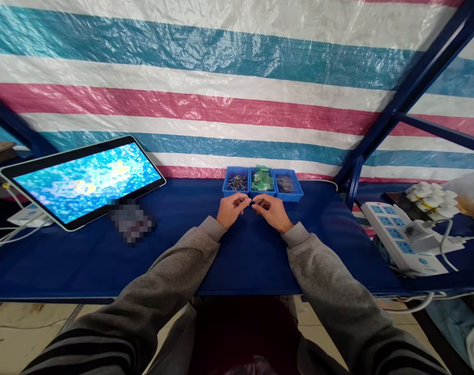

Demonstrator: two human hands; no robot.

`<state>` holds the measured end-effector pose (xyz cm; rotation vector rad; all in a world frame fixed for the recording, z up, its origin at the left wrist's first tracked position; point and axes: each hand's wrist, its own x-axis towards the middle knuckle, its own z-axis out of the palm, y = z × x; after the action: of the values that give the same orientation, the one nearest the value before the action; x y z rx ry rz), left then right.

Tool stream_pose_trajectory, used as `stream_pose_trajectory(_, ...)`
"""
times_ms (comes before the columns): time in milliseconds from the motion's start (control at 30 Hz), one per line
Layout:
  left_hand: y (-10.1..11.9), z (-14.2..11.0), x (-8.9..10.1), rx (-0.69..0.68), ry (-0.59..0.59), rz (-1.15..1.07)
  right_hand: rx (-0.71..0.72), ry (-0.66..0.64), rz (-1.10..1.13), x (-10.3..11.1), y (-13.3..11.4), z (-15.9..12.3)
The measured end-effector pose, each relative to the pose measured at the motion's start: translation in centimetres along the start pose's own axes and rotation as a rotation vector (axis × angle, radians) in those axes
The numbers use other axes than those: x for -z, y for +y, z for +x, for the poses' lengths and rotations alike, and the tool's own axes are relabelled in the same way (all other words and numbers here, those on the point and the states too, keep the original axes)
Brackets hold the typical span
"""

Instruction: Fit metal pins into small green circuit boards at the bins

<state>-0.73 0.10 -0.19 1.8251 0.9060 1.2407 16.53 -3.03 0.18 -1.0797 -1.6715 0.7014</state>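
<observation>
My left hand [232,209] and my right hand [273,211] meet fingertip to fingertip above the blue table, just in front of three small blue bins. Both are closed in a pinch. A small dark piece [253,202] shows at the fingertips of my right hand; its kind is too small to tell. Whatever my left fingers pinch is hidden. The left bin [225,183] contains slim metal pieces [237,183] like screws or pins. Green pieces [262,179] fill the middle bin. In the right bin [290,197] lie greyish, dark pieces [285,183].
A tablet-like screen [90,179] leans at the left, with a blurred patch [131,221] beside it. At the right stands a white power strip [401,234] with plugs and cables, near several white round containers [432,199]. Blue frame bars [401,99] and a striped tarp [237,104] rise behind.
</observation>
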Motion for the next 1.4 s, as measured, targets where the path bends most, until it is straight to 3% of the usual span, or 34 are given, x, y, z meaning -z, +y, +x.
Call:
stream_pose_trajectory(233, 0.09, 0.00, 0.02, 0.044, -0.061, -0.011, 0.030, 0.033, -0.020, 0.02, -0.29, 0.03)
stream_pose_trajectory(533, -0.27, 0.08, 0.10, -0.066, 0.004, 0.025, -0.018, 0.070, -0.037, 0.16, 0.03, 0.11)
stream_pose_trajectory(933, 0.41, 0.08, 0.14, -0.005, 0.019, 0.044, -0.009, 0.071, -0.042, 0.08, -0.36, 0.11)
stream_pose_trajectory(1233, 0.29, 0.03, 0.11, -0.065, 0.017, 0.009, -0.021, 0.059, -0.103, 0.24, -0.44, 0.03)
stream_pose_trajectory(1400, 0.13, 0.12, 0.08, -0.030, 0.047, 0.036, -0.041, 0.095, -0.037, 0.13, -0.47, 0.03)
